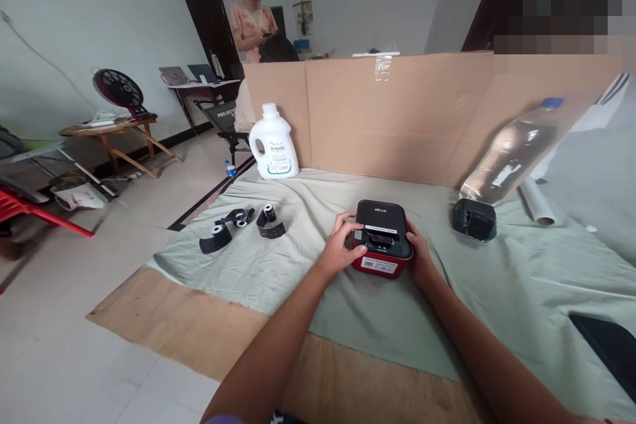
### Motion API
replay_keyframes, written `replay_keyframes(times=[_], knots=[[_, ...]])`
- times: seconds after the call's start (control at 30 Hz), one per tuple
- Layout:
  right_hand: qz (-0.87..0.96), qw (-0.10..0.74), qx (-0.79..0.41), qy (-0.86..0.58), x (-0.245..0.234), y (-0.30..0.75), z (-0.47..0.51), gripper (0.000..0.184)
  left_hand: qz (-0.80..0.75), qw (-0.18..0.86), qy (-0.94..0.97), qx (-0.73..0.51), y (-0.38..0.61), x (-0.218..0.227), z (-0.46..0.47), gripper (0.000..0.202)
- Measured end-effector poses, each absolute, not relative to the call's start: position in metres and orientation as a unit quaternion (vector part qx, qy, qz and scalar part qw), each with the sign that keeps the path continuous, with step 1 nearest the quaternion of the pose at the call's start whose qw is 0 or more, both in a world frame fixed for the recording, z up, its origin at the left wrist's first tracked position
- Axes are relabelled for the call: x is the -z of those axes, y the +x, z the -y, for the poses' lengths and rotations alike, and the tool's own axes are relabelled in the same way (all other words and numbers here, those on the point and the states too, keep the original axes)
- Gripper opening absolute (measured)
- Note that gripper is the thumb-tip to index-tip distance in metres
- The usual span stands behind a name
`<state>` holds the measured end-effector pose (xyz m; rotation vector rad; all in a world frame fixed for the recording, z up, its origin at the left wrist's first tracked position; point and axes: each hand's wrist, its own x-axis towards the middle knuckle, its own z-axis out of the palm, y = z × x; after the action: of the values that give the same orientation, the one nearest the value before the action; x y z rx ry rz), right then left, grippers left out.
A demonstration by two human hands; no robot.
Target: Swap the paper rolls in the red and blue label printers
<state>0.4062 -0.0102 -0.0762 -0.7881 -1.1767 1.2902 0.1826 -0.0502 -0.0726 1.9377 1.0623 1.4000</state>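
Note:
A small label printer [381,238] with a black top and a red base sits on the pale green cloth [278,265]. My left hand [340,246] grips its left side, fingers curled over the top edge. On the opposite side my right hand [420,256] clasps the printer, with its fingers mostly hidden behind the body. Two black ribbon rolls [238,221] with white cores lie on the cloth to the left, apart from both hands.
A white detergent jug [273,143] stands by the cardboard wall [397,112]. A clear water bottle [511,152] leans over a black holder [474,219] at right. A dark flat object [609,348] lies at the near right. A person stands far behind the wall.

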Motion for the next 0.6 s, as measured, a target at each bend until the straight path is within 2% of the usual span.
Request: replay_keyframes(times=[0.07, 0.17, 0.23, 0.3, 0.33, 0.43, 0.5, 0.6], knots=[[0.51, 0.584, -0.538, -0.332, 0.079, 0.404, 0.013, 0.057, -0.406, 0.218, 0.733, -0.501, 0.175, 0.065, 0.055, 0.042], [0.516, 0.581, -0.54, -0.323, 0.081, 0.404, 0.015, 0.059, -0.486, 0.075, 0.718, -0.493, 0.14, 0.043, 0.061, 0.04], [0.514, 0.581, -0.546, -0.318, 0.082, 0.405, 0.013, 0.059, -0.597, -0.041, 0.641, -0.481, 0.1, 0.025, 0.061, 0.044], [0.509, 0.583, -0.548, -0.318, 0.085, 0.407, 0.01, 0.059, -0.733, -0.099, 0.515, -0.434, 0.056, 0.011, 0.057, 0.046], [0.508, 0.584, -0.547, -0.319, 0.087, 0.407, 0.008, 0.058, -0.788, -0.086, 0.476, -0.38, 0.035, 0.007, 0.053, 0.048], [0.516, 0.585, -0.536, -0.322, 0.092, 0.408, 0.004, 0.057, -0.847, 0.05, 0.484, -0.212, -0.009, 0.003, 0.04, 0.052], [0.527, 0.583, -0.528, -0.322, 0.093, 0.408, 0.003, 0.057, -0.842, 0.091, 0.504, -0.168, -0.021, 0.004, 0.032, 0.048], [0.551, 0.578, -0.51, -0.319, 0.091, 0.408, 0.004, 0.058, -0.838, 0.078, 0.514, -0.165, -0.025, 0.007, 0.033, 0.043]])
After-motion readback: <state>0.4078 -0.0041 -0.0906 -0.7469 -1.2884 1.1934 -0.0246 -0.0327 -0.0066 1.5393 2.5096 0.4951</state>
